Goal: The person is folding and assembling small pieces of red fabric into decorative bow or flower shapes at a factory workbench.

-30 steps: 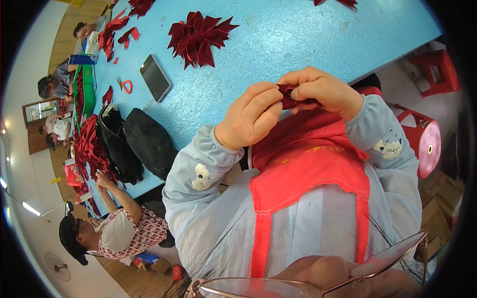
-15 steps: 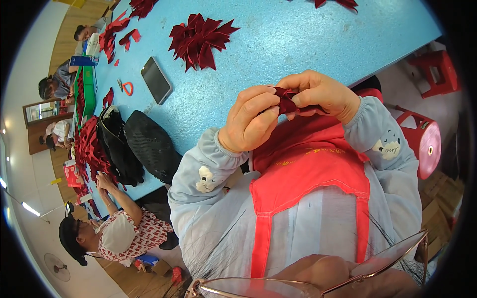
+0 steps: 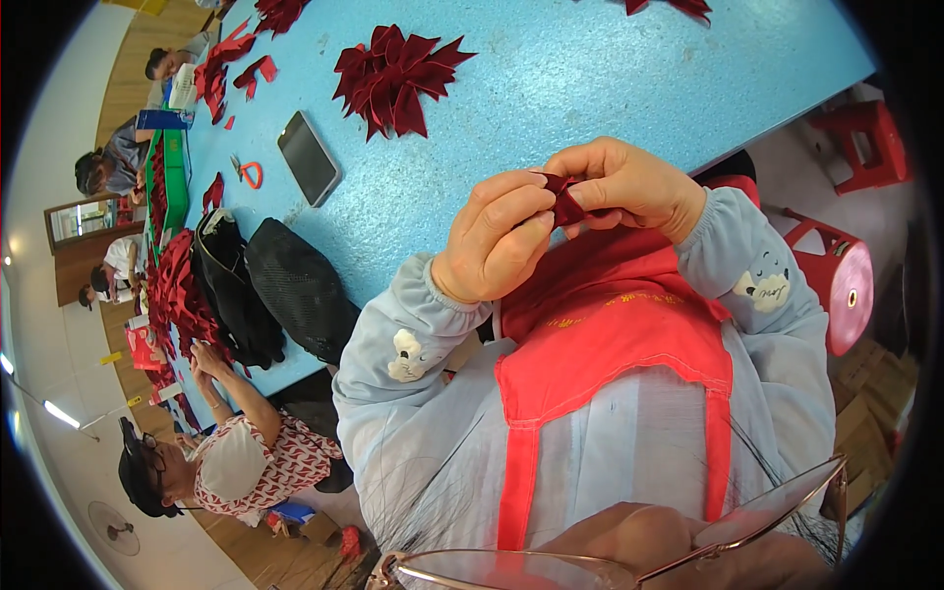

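Your left hand [image 3: 497, 241] pinches the dark red ribbon piece [image 3: 565, 204] | your right hand [image 3: 629, 185] pinches its other side | above the blue table [image 3: 590, 79] edge

Beyond the hands on the blue bench [image 3: 590, 69] lie a heap of dark red ribbon bows [image 3: 393, 79], a flat grey phone [image 3: 309, 157], orange-handled scissors [image 3: 248, 173] and two black bags [image 3: 265, 290]

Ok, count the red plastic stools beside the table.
2. One stool stands upright by the table's right end; the other stool lies tipped on its side just below it, next to the person's right sleeve. More may be hidden under the table.
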Tool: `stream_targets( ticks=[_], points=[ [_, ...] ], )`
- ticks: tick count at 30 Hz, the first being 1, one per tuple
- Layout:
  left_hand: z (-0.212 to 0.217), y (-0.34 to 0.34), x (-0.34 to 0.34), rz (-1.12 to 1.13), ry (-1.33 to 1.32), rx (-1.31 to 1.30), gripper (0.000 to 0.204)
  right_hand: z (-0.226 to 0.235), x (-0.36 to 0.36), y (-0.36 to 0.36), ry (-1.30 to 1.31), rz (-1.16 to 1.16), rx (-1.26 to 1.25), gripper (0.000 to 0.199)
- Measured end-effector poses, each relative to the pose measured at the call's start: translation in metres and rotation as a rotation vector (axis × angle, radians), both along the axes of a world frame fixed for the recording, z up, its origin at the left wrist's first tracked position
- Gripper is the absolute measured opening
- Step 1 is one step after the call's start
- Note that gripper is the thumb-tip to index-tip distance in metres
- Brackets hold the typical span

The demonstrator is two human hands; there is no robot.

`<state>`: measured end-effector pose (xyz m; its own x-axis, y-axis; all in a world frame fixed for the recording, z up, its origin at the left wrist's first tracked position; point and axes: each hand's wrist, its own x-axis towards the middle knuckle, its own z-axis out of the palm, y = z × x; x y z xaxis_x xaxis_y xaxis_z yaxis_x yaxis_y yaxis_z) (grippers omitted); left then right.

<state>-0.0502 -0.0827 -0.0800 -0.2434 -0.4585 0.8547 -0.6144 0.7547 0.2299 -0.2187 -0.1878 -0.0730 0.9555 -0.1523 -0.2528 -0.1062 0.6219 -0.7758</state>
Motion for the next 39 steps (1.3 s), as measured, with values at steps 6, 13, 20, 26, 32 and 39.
stream_targets(
  ticks=[6, 13, 20, 26, 32, 39],
  points=[
    [0.0, 0.001, 0.002, -0.018, -0.036, 0.034, 0.025, -0.001, 0.0, -0.001, -0.008, -0.005, -0.03, 0.025],
    [0.007, 0.0, 0.007, -0.007, -0.096, 0.059, 0.026, -0.006, 0.003, -0.004, -0.003, -0.001, -0.002, 0.022],
    [0.007, 0.002, 0.011, 0.037, -0.173, 0.11, 0.03, -0.012, 0.002, -0.002, 0.009, -0.051, 0.002, 0.02],
    [0.003, 0.005, 0.012, 0.177, -0.228, 0.112, 0.031, -0.014, 0.001, -0.004, 0.034, -0.05, -0.021, 0.02],
    [0.002, 0.006, 0.008, 0.226, -0.206, 0.145, 0.032, -0.002, 0.001, -0.005, 0.062, -0.048, -0.034, 0.03],
    [0.009, 0.01, 0.003, 0.319, -0.218, 0.169, 0.031, 0.001, 0.004, -0.004, 0.065, -0.029, -0.096, 0.032]
  ],
)
